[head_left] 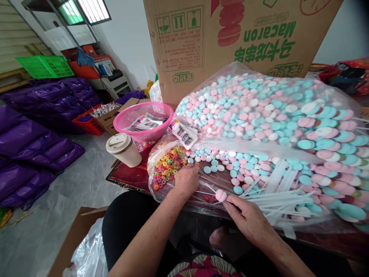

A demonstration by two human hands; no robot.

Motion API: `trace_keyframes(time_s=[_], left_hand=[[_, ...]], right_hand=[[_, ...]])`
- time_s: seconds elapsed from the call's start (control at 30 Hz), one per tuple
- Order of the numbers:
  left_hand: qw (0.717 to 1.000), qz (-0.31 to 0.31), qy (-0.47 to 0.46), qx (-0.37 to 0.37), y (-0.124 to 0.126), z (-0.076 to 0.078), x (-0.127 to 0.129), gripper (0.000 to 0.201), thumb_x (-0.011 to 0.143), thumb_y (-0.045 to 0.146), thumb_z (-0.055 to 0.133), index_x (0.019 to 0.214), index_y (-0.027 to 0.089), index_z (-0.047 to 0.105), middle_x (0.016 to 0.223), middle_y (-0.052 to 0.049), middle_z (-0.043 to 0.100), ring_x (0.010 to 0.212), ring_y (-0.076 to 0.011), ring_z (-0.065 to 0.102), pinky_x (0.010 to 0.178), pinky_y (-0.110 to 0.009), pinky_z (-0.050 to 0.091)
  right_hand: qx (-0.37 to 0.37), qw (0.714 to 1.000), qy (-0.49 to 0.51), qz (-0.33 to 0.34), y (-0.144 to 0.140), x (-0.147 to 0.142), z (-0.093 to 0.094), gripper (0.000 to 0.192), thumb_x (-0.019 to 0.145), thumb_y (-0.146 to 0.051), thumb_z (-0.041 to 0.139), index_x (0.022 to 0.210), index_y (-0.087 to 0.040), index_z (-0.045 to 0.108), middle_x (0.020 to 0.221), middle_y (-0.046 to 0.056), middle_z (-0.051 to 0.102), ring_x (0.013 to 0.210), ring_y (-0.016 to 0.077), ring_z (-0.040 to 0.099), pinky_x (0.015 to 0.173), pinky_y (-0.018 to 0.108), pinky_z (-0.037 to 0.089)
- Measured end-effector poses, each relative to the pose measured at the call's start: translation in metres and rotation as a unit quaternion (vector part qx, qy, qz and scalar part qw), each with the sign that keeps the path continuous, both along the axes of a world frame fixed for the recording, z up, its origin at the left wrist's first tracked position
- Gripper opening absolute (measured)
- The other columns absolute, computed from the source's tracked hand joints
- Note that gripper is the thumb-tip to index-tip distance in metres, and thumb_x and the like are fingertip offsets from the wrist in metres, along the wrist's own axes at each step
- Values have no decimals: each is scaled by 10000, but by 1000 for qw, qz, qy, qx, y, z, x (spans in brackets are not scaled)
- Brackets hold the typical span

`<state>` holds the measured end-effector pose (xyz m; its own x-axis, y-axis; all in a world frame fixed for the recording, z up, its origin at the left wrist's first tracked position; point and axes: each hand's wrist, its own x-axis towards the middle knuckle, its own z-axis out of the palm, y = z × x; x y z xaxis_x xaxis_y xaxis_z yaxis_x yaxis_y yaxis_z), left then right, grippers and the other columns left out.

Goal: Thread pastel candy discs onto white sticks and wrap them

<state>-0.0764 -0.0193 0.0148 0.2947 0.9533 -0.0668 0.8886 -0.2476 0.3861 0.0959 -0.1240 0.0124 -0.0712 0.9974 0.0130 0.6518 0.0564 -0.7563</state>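
The right hand [248, 219] pinches a thin white stick [211, 188] threaded with a pink candy disc [221, 195] and small red rings [210, 198], near the desk's [127, 177] front edge. The left hand [187, 177] rests knuckles-up, fingers curled — whether it holds anything cannot be told — against the bag of coloured candy rings [165, 163]. Loose white sticks [273, 192] lie just right, on plastic, beside pastel discs [259, 111]. Toward the left corner stand a lidded paper cup [123, 149] and a pink basket [144, 120] — a cardboard box [230, 34] behind.
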Motion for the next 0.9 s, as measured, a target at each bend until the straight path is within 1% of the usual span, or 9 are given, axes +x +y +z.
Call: trace_keyframes(time_s=[0.1,0.17,0.23,0.3,0.37,0.43,0.53,0.67,0.9], left_hand=[[1000,1,-23,-4,3,-4,3,198,809,167,480,877,187,665,986,-81,659,924,-207,605,793,-308,464],[987,36,-149,-41,-2,-7,-1,166,800,189,508,852,184,665,896,-51,673,840,-167,609,753,-267,465],[930,92,-333,-127,-11,-8,-4,124,758,244,581,813,167,661,748,-15,655,662,-118,579,629,-221,451],[840,141,-474,-223,-21,-6,-6,190,682,309,667,779,145,654,619,20,597,484,-67,476,472,-187,368],[772,163,-546,-280,-30,-3,-6,274,611,349,722,762,134,647,561,40,559,394,-32,375,384,-174,254],[734,169,-584,-302,-35,1,-4,309,573,362,747,743,128,635,559,34,575,359,-18,335,352,-175,181],[708,169,-612,-309,-37,5,-1,307,562,350,759,718,131,612,540,37,574,340,-15,334,330,-174,148],[693,156,-632,-310,-37,4,0,280,582,327,755,708,135,594,474,72,501,322,-14,319,314,-171,135],[694,167,-632,-303,-38,2,-3,300,593,344,747,722,128,583,505,55,534,333,-11,330,323,-166,142]], right_hand=[[-7,1000,5,-15,-2,5,0,352,866,-427,393,712,-203,616,659,16,653,622,162,580,594,241,452],[-12,1000,8,-22,-2,7,0,356,869,-431,390,706,-202,609,663,16,652,629,162,580,603,240,453],[-12,1000,10,-24,-2,8,1,351,873,-428,389,706,-205,602,667,11,649,628,157,575,603,237,448],[-10,1000,4,-20,-1,6,1,347,878,-419,388,696,-208,596,638,3,632,600,148,556,582,235,435],[-5,1000,-3,-12,0,1,0,349,882,-412,386,681,-210,588,599,-4,606,566,140,529,552,233,418],[1,1000,-9,-5,0,-3,0,360,885,-411,383,655,-208,571,573,-7,584,542,135,507,530,234,402],[7,1000,-13,2,-1,-6,-1,365,896,-403,361,662,-208,562,587,-3,586,548,134,505,536,235,396],[6,1000,-13,2,-4,-4,-3,338,897,-391,364,699,-208,569,608,-9,595,558,131,511,548,232,397],[2,1000,-22,1,-2,-7,-4,338,890,-385,365,656,-207,532,576,-19,567,535,126,495,530,229,381]])
